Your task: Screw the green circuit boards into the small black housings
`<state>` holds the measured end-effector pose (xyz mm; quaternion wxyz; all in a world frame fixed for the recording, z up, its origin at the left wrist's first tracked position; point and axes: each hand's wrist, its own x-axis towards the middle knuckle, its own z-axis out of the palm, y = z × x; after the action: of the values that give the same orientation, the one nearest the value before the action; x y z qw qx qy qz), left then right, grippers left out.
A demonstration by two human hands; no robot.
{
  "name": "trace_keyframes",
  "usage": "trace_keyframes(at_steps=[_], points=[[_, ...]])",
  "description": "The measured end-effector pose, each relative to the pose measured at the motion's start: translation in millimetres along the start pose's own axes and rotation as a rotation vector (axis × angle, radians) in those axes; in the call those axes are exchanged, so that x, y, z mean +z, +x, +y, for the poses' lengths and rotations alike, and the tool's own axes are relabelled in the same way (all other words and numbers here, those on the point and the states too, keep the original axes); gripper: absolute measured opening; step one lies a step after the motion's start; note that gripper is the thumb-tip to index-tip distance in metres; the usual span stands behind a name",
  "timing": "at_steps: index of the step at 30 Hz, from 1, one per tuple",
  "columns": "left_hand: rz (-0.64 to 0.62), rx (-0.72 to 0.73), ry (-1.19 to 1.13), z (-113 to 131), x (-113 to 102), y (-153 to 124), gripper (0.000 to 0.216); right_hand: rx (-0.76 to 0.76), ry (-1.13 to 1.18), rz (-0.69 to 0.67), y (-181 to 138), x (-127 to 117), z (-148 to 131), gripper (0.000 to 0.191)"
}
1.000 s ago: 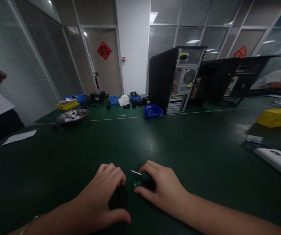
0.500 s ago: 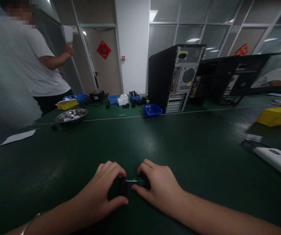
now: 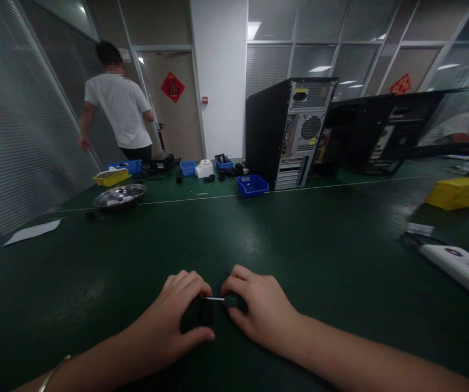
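Near the front of the green table [image 3: 234,239], my left hand [image 3: 181,310] grips a small dark block-like part [image 3: 206,312] between thumb and fingers. Its details are too dark to make out. My right hand [image 3: 259,305] is closed around the dark handle of a screwdriver [image 3: 215,299]. The thin metal shaft points left, and its tip meets the upper end of the dark part, by my left fingertips.
Black computer cases [image 3: 267,136] stand at the back right. A blue bin [image 3: 252,185], a metal bowl [image 3: 120,197] and a yellow tray [image 3: 111,177] sit further back. At right are a white power strip [image 3: 458,267] and a yellow bin [image 3: 458,194]. A person [image 3: 117,109] is behind the table.
The fingers of my right hand have shifted around the screwdriver handle, and its shaft lies slightly higher. My left hand stays in place. The person behind the table has walked further away.
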<state>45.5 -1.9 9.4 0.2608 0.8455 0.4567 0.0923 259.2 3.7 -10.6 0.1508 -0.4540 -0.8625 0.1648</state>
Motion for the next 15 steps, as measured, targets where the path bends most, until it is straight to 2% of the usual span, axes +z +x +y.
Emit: trace_keyframes(at_steps=[5,11,15], points=[[-0.022,0.006,-0.012,-1.6,-2.1,-1.4,0.029,-0.079,0.067,-0.034,-4.1,-7.2,3.6,0.028],[-0.012,0.015,-0.027,-3.3,-2.8,-1.6,0.03,-0.082,0.116,-0.016,-4.1,-4.1,6.5,0.015],[-0.003,0.015,-0.082,-5.3,-3.0,-1.7,0.03,-0.081,0.202,0.048,-2.7,-1.6,8.0,0.026]])
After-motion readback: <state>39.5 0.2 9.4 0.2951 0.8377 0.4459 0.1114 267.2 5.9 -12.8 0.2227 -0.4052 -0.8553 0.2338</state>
